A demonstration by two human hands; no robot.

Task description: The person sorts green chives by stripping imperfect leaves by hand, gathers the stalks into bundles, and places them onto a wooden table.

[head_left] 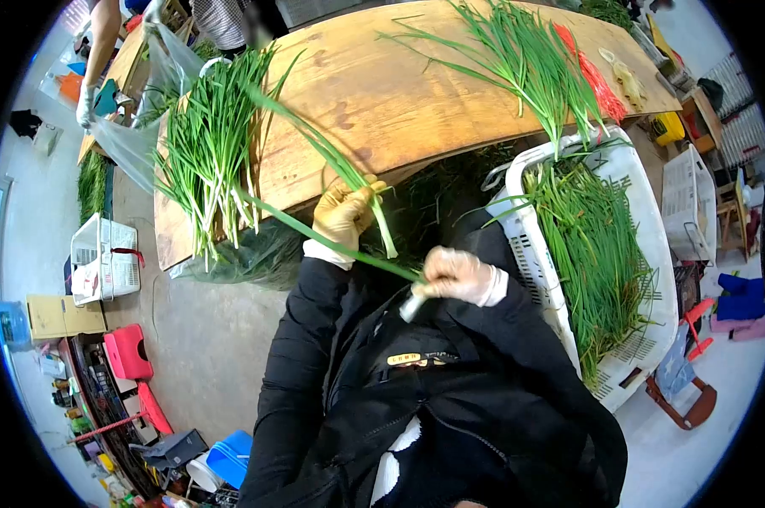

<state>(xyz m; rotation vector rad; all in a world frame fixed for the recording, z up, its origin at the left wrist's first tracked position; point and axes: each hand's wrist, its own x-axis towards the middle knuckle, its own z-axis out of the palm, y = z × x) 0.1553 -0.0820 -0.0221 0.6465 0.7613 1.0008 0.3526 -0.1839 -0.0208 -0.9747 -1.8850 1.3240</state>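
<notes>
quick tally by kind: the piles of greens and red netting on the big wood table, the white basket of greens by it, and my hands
Piles of greens: 2 (left pile, right pile)
Red netting: 1
White basket of greens: 1
Hands: 2 (left hand, right hand)
Total: 6

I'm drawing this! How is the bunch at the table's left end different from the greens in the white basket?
The left bunch lies on the table; the basket greens lie mostly inside the basket. The left bunch shows many white stems, while the basket greens look mostly green. Both have long, thin leaves.
</notes>
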